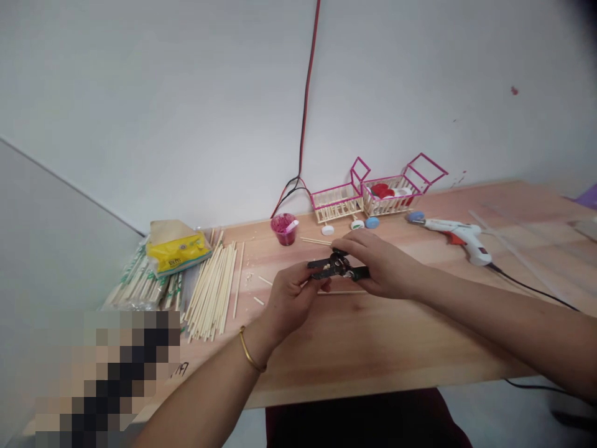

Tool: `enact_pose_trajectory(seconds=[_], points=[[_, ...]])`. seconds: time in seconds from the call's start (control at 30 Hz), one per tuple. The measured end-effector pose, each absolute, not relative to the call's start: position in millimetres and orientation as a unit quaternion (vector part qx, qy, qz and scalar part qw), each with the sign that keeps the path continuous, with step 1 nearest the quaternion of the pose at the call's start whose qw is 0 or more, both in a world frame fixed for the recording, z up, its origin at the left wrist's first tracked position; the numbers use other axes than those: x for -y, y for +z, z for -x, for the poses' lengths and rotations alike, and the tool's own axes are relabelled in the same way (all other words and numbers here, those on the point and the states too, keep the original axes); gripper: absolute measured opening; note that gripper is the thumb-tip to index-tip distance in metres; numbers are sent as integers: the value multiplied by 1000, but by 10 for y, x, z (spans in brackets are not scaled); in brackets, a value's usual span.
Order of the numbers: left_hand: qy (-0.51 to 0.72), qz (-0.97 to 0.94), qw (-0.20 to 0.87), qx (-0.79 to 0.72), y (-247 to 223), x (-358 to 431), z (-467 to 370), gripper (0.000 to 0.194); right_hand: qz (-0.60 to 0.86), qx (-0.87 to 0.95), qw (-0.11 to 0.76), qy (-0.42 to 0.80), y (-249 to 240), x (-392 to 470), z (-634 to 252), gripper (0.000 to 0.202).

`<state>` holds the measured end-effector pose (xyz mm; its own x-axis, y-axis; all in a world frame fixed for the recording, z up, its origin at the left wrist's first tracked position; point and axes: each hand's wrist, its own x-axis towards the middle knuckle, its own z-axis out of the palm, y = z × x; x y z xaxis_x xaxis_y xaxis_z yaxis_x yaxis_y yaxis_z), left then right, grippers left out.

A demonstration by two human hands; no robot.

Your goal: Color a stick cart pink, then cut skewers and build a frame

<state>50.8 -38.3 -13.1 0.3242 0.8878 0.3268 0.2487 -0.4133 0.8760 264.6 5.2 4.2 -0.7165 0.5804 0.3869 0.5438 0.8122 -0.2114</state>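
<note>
Black pliers are held between my two hands above the middle of the table. My right hand is wrapped over the pliers' right end. My left hand is closed at their left end, thumb and fingers pressed against the black tips; whether a small piece is also pinched there, I cannot tell. Under the hands a thin wooden stick lies on the table, partly hidden. Short cut stick pieces lie just left of my left hand.
Loose sticks, bagged sticks and a yellow packet are at left. Behind stand a cup of magenta stuff and two small stick carts with bottle-cap wheels. A corded glue gun lies at right.
</note>
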Motion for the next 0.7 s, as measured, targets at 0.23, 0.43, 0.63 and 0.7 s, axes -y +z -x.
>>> enact_pose_trajectory(seconds=[0.23,0.43,0.63,0.7], points=[[432,-696,405,-407,-133,398,-536,19,327,930,165,4,28,-103,-2660,34],[431,-655,469,-406,-132,390,-555,17,377,919,120,0,140,-16,-2671,23],[405,-668,510,-359,-161,377,-541,17,387,916,103,19,140,99,-2717,22],[399,-677,515,-342,-156,382,-538,18,389,915,107,25,134,137,-2737,25]])
